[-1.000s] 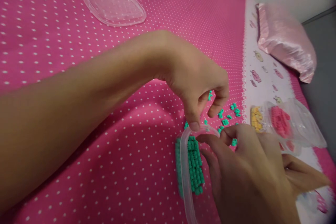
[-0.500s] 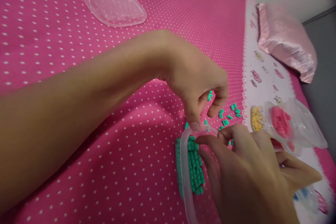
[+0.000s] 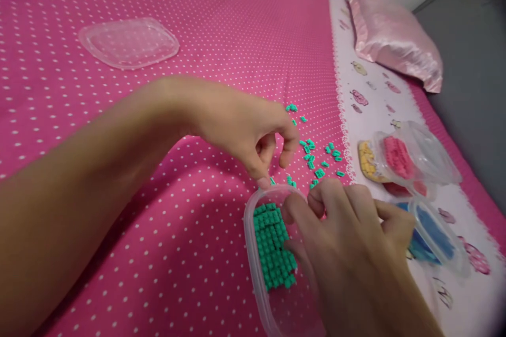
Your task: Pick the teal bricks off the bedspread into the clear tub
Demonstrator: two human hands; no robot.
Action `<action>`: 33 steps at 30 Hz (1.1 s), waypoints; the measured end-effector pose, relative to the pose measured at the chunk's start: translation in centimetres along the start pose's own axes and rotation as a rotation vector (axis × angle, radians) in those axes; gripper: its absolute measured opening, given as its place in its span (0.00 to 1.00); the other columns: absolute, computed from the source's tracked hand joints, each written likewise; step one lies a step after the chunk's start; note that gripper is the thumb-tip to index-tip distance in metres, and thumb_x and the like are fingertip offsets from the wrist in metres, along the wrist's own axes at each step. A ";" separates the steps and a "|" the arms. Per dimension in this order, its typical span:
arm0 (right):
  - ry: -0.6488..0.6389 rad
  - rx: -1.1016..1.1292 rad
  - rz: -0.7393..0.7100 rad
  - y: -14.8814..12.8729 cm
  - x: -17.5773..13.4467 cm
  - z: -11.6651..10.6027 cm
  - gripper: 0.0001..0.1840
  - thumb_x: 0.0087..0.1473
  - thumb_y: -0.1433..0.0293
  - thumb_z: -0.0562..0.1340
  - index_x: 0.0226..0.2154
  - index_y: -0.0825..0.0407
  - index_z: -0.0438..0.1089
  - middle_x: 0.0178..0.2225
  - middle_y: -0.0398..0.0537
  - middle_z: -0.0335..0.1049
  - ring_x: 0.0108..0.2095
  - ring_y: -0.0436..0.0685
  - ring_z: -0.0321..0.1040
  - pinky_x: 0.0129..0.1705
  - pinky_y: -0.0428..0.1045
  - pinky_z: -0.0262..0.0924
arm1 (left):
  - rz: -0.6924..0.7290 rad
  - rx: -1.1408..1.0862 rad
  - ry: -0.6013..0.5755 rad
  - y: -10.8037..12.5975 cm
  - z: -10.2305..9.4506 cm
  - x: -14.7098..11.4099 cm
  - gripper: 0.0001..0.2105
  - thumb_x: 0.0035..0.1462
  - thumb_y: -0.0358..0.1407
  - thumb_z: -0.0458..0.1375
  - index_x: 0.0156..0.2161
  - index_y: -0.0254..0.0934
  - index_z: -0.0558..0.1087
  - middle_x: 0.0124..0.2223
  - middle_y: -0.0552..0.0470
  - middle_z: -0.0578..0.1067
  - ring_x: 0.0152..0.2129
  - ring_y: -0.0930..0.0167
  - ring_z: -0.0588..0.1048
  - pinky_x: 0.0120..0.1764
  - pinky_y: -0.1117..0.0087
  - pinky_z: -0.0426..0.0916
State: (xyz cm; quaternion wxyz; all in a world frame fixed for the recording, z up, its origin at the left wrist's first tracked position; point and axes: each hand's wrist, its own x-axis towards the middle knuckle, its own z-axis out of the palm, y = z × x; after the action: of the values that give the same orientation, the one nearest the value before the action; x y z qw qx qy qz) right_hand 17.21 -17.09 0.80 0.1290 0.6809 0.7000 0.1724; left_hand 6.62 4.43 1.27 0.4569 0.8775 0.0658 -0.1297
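Observation:
A clear plastic container sits tilted on the bedding, with rows of small green toy bricks packed against one side. My left hand reaches in from the left with curled fingers, its thumb tip at the container's far rim, pinching there. Inside the opening, my right hand has bent fingers, with thumb and index tips at the edge of the packed bricks. Whatever lies between those fingertips is hidden. Loose green bricks lie scattered beyond the container.
A clear lid lies at the upper left on the pink dotted sheet. On the right are containers with yellow bricks, pink bricks and blue contents. A pink satin pillow rests near the wall.
The view has shifted, so the scene sits further left and more of the container's inside shows. My right hand's fingers have moved slightly at the bricks; my left stays at the rim.

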 end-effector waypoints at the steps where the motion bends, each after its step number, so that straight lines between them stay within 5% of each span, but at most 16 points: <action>1: 0.009 -0.001 0.015 -0.2 0.1 0.2 0.06 0.56 0.73 0.60 0.34 0.45 0.68 0.32 0.48 0.65 0.34 0.63 0.59 0.38 0.57 0.45 | -0.001 0.000 -0.003 0.0 0.0 0.0 0.12 0.53 0.37 0.62 0.44 0.41 0.74 0.29 0.61 0.79 0.27 0.76 0.75 0.29 0.79 0.60; 8: 0.115 0.001 0.031 -0.3 0.4 1.0 0.05 0.53 0.73 0.60 0.30 0.45 0.65 0.29 0.46 0.62 0.32 0.61 0.58 0.38 0.56 0.44 | -0.019 0.017 0.001 0.0 -0.1 0.0 0.14 0.51 0.38 0.64 0.44 0.43 0.74 0.31 0.60 0.80 0.29 0.74 0.75 0.32 0.76 0.61; 21: -0.021 -0.033 -0.137 1.4 -0.9 0.3 0.08 0.51 0.75 0.59 0.33 0.45 0.64 0.31 0.45 0.65 0.32 0.61 0.60 0.38 0.57 0.43 | -0.019 -0.003 0.006 0.0 -0.2 0.0 0.15 0.49 0.39 0.65 0.44 0.44 0.75 0.30 0.60 0.80 0.29 0.73 0.75 0.33 0.74 0.61; 33: 0.092 -0.005 -0.148 1.1 -0.9 1.2 0.08 0.50 0.75 0.58 0.32 0.45 0.61 0.28 0.43 0.62 0.30 0.61 0.61 0.37 0.58 0.43 | -0.033 0.020 0.020 -0.3 -0.1 0.1 0.17 0.49 0.40 0.67 0.46 0.45 0.76 0.30 0.60 0.79 0.30 0.72 0.73 0.36 0.73 0.61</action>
State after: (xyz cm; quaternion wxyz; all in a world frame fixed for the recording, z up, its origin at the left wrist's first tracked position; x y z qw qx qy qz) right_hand 18.73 -17.90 0.14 0.1110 0.6186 0.7529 0.1953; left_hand 6.64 4.70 1.08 0.4453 0.8821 0.0832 -0.1292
